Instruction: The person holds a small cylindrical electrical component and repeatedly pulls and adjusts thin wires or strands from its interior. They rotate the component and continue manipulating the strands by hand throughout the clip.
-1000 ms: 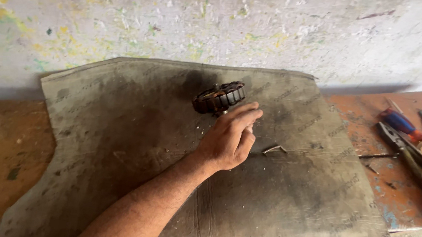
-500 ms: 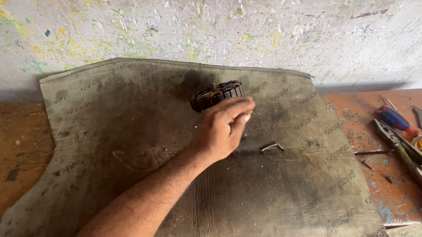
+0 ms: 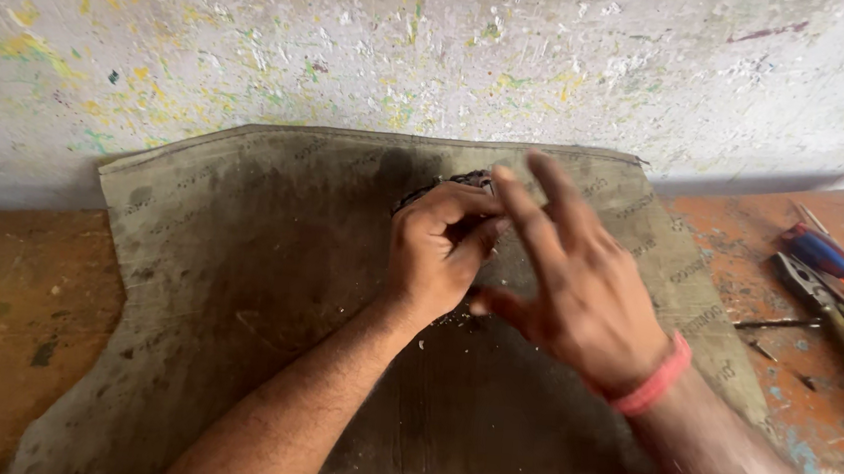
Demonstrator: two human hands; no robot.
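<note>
Left hand (image 3: 435,258): fingers curled down over a dark, round, ribbed metal part (image 3: 451,182), thumb side toward the right, knuckles up. Grip looks closed around the part, though only a sliver of its upper rim shows above the knuckles (rest hidden by the hand). Wrist straight; bare forearm runs down and left to the bottom edge of the frame.

Right hand (image 3: 579,284): fingers spread and extended, pointing up and left, palm facing down; holds nothing. Its fingertips overlap the left hand's knuckles in the view; whether they touch cannot be told (slight motion blur). A pink-red band (image 3: 654,381) circles the wrist; the forearm leaves at the lower right corner.

The part sits on a grimy olive-grey woven sack (image 3: 228,282) spread flat on a worn orange-brown workbench (image 3: 3,334), toward the sack's far edge, close to a paint-flecked white wall (image 3: 356,51).

Well to the right, on bare bench: a screwdriver with red-and-blue handle (image 3: 822,253) and dark metal pliers (image 3: 823,304), just beside each other.
</note>
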